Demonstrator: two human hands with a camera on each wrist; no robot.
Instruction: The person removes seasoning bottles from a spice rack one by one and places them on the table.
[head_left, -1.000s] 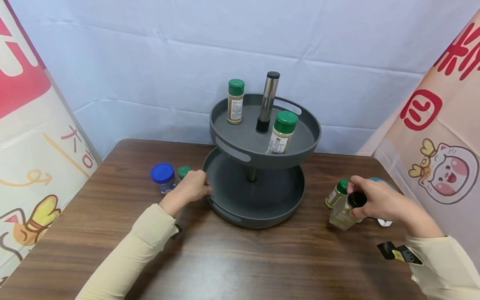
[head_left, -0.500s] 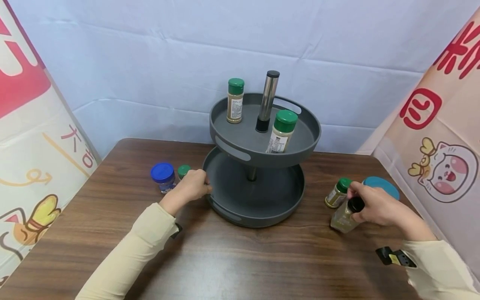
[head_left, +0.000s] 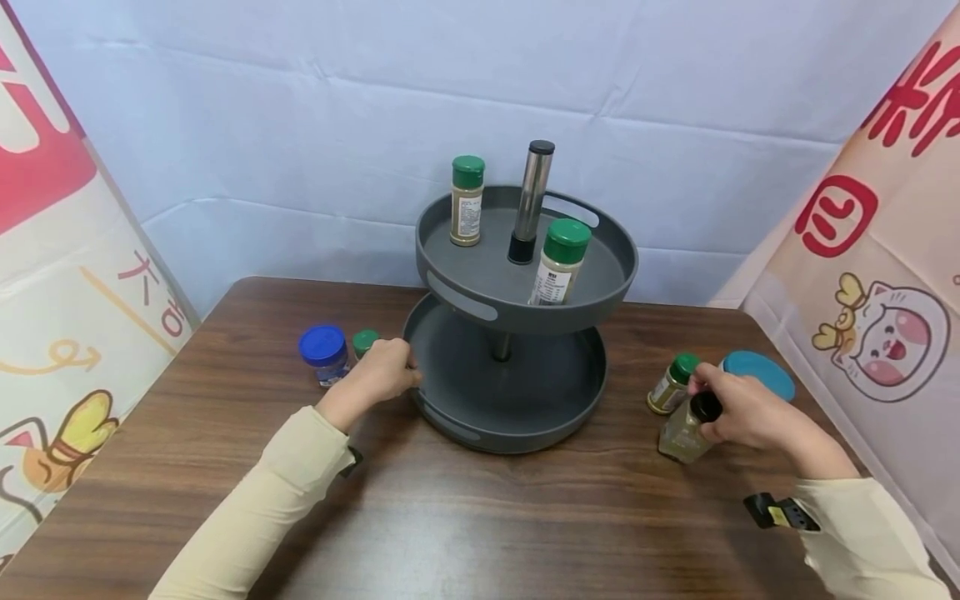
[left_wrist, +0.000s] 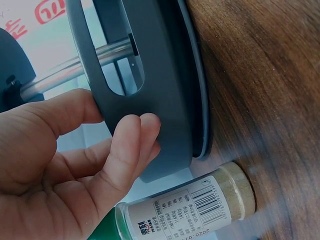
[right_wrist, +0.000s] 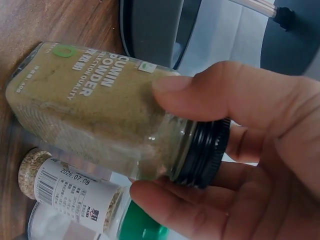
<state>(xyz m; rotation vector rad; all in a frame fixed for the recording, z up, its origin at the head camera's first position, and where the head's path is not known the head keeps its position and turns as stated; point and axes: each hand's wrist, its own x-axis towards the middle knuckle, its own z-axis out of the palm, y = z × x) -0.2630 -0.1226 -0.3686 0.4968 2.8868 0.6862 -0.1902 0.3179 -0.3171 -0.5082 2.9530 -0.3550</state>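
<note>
My left hand [head_left: 378, 368] is at the left rim of the lower tier of a dark grey two-tier tray [head_left: 501, 442]. In the left wrist view its thumb lies over the rim and its fingers [left_wrist: 125, 145] press the outer wall, pinching it below the handle slot. My right hand [head_left: 742, 406] holds a square clear jar of cumin powder [right_wrist: 95, 100] near its black cap, thumb on one side and fingers on the other. The jar's base is close to the table, just in front of a green-capped spice bottle [head_left: 669, 387].
Two green-capped bottles, one at the back left [head_left: 467, 204] and one at the front [head_left: 558, 267], stand on the upper tier around a metal post [head_left: 534, 196]. Left of the tray are a blue-lidded jar [head_left: 324, 350] and another green-capped bottle [head_left: 365, 342]. A teal lid [head_left: 761, 375] shows behind my right hand.
My right hand has come down slightly with the cumin jar, so more of the teal lid shows behind it. The left hand keeps its place on the lower rim.
</note>
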